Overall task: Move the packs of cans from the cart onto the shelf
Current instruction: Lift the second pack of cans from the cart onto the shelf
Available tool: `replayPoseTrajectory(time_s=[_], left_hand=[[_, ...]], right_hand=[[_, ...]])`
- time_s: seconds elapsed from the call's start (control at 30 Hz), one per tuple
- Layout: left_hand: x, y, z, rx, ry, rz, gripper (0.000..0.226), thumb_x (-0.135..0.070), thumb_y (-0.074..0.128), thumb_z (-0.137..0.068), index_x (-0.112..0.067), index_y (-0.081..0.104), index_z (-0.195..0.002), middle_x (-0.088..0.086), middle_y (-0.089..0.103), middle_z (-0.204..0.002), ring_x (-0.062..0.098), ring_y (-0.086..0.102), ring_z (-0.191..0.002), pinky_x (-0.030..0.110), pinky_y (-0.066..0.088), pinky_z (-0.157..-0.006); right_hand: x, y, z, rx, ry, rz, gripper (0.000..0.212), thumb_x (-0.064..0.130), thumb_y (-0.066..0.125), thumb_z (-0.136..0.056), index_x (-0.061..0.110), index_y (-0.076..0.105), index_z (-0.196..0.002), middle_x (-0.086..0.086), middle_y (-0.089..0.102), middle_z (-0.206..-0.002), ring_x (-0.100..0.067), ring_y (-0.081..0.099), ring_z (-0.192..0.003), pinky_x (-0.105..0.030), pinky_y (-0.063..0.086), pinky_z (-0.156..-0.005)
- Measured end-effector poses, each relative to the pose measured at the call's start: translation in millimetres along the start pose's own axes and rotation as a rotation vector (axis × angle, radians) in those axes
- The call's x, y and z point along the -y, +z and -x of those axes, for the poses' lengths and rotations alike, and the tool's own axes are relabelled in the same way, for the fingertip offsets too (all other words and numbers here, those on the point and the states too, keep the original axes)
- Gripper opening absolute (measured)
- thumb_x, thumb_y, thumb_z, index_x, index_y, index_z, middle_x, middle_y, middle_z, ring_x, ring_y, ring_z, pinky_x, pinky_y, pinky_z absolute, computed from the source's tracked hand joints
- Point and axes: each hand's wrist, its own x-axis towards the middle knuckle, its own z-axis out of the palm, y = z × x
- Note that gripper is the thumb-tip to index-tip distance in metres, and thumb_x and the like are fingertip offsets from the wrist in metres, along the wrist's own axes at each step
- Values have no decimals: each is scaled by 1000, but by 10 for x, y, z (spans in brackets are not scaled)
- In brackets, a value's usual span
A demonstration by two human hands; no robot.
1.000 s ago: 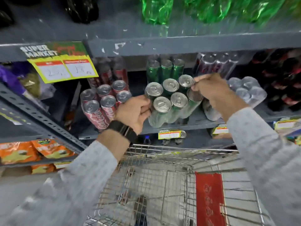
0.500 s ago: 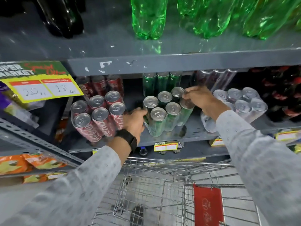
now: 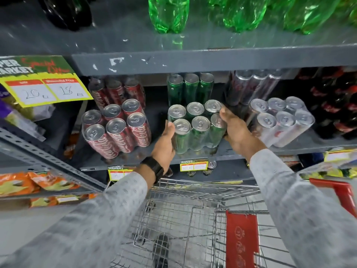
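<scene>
A shrink-wrapped pack of green cans (image 3: 197, 126) stands on the grey shelf (image 3: 135, 161), between a pack of red cans (image 3: 116, 128) and a pack of silver cans (image 3: 282, 120). My left hand (image 3: 166, 144) presses against the green pack's left side and my right hand (image 3: 235, 130) holds its right side. More green cans (image 3: 190, 88) stand behind it. The wire cart (image 3: 183, 219) sits below my arms, and I see no packs in it.
An upper shelf board (image 3: 193, 60) hangs close above the cans, with green bottles (image 3: 168, 14) on it. Dark bottles (image 3: 336, 105) fill the right end of the shelf. A yellow price sign (image 3: 44, 89) hangs at left. Orange snack bags (image 3: 29, 182) lie lower left.
The green pack has gone from held above the shelf edge to standing on the shelf. My right hand slid from the pack's top down to its right side.
</scene>
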Motion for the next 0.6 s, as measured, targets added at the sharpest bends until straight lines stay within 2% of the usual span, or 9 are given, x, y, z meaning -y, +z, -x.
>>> replayPoseTrajectory(time_s=[0.07, 0.13, 0.17, 0.2, 0.3, 0.43, 0.5, 0.57, 0.6], left_hand=[[-22, -12, 11, -59, 9, -18, 53, -54, 42, -100, -29, 49, -145, -7, 64, -137, 4, 66, -108, 28, 51, -98], [-51, -5, 31, -88, 20, -53, 49, -51, 41, -101, -25, 54, -141, -9, 70, -119, -2, 70, -86, 18, 57, -70], [-62, 4, 41, -95, 17, -71, 48, -50, 42, -102, -24, 55, -140, -9, 70, -115, -3, 70, -83, 16, 56, -63], [-71, 6, 46, -100, 10, -69, 48, -49, 42, -102, -23, 55, -140, -7, 69, -116, -1, 68, -85, 17, 56, -62], [-69, 9, 47, -82, -14, -29, 51, -51, 43, -101, -23, 53, -141, -5, 64, -127, 3, 64, -93, 21, 51, -71], [-55, 9, 61, -61, -23, -21, 52, -52, 41, -101, -27, 48, -145, -6, 61, -135, 3, 62, -97, 23, 47, -76], [-30, 13, 64, -52, -22, -35, 54, -55, 39, -100, -28, 47, -147, -6, 61, -137, 7, 61, -109, 29, 44, -95], [-10, 28, 75, -44, -20, -62, 58, -60, 39, -98, -31, 45, -148, -7, 57, -143, 12, 55, -127, 38, 32, -116], [0, 29, 74, -45, -25, -64, 60, -62, 39, -97, -32, 44, -148, -7, 54, -147, 13, 52, -133, 43, 27, -121]], right_hand=[[-85, 14, 32, -13, -19, 9, 47, 41, 45, -105, 35, 48, -151, 12, 58, -149, -12, 54, -136, -42, 37, -120], [-153, 12, 50, -12, -48, 0, 48, 38, 44, -106, 33, 45, -154, 7, 57, -151, -16, 53, -139, -34, 45, -111], [-173, 8, 55, -17, -55, -4, 48, 37, 44, -106, 32, 45, -154, 5, 58, -151, -18, 54, -140, -28, 47, -102], [-172, 6, 74, -20, -60, -7, 48, 36, 45, -106, 32, 45, -154, 4, 58, -151, -19, 54, -140, -26, 46, -98], [-158, 6, 91, -21, -67, -10, 48, 36, 46, -106, 32, 45, -154, 5, 58, -151, -17, 54, -139, -41, 41, -118], [-88, -6, 116, -59, -20, 23, 48, 38, 48, -105, 35, 45, -153, 8, 60, -148, -16, 55, -136, -45, 39, -119], [-75, -22, 116, -73, -19, 31, 47, 38, 49, -105, 35, 48, -152, 8, 61, -147, -17, 56, -135, -45, 39, -119], [-82, -39, 98, -90, -12, 32, 46, 38, 49, -104, 35, 50, -150, 7, 61, -147, -17, 56, -136, -46, 39, -119], [-90, -46, 99, -91, -7, 33, 46, 39, 50, -104, 36, 51, -150, 7, 61, -147, -18, 55, -137, -47, 39, -119]])
